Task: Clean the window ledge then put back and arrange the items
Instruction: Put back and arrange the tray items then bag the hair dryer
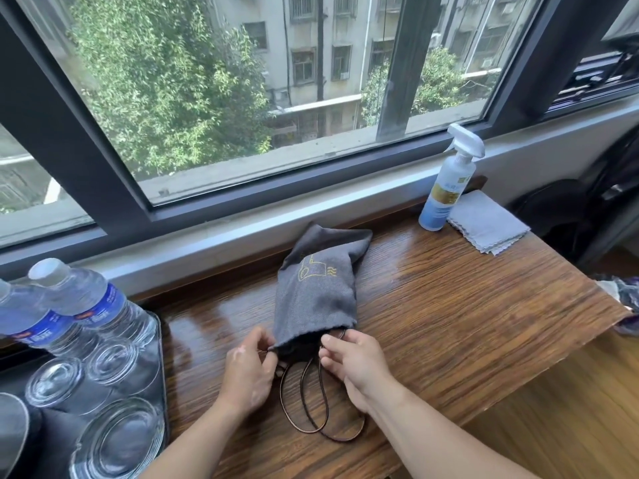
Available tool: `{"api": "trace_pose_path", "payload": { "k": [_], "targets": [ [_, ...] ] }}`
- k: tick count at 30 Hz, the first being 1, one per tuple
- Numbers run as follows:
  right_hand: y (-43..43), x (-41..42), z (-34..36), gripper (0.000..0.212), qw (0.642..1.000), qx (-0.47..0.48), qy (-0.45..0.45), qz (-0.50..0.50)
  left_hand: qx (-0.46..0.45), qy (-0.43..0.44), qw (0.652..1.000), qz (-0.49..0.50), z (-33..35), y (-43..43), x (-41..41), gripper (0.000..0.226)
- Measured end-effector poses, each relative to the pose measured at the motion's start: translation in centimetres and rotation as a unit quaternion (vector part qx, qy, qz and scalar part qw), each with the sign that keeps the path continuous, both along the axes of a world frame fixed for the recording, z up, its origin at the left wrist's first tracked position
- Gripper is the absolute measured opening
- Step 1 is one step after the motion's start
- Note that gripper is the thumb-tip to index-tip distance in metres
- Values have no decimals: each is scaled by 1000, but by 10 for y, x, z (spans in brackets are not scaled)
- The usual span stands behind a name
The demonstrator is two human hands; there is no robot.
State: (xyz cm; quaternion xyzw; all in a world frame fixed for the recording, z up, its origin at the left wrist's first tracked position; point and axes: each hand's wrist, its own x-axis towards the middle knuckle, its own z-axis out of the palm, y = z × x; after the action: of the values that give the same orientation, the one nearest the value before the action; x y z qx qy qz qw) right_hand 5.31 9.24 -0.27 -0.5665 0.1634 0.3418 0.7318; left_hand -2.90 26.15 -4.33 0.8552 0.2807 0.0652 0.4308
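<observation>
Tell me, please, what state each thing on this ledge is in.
Pouch: lying flat, mouth open.
Left hand: pinches the pouch's mouth.
Right hand: pinches the pouch's mouth.
Spray bottle: upright.
Cloth: folded flat.
Water bottles: upright, capped.
Glasses: seem upside down.

Head view, down onto ledge (449, 305)

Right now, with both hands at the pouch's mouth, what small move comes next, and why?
Probably pull the cords toward you to cinch the grey pouch shut: the left hand and right hand pinch its open mouth, and the cords lie slack in loops on the ledge.
</observation>
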Motion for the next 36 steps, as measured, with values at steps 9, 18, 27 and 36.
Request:
{"api": "trace_pose_path", "payload": {
  "k": [9,18,27,36],
  "targets": [
    [21,3,-7,13,990,-104,-72,-65,-15,44,998,-39,15,7,-3,29],
    [-26,10,1,46,826,-397,-304,260,-35,65,997,36,21,-2,-20,35],
    [-52,-16,-17,55,753,-485,-295,334,-81,215,972,41,25,-36,-46,28],
    [-47,-23,-13,42,795,-423,-251,354,-258,89,955,120,23,-62,-44,27]
  ]
}}
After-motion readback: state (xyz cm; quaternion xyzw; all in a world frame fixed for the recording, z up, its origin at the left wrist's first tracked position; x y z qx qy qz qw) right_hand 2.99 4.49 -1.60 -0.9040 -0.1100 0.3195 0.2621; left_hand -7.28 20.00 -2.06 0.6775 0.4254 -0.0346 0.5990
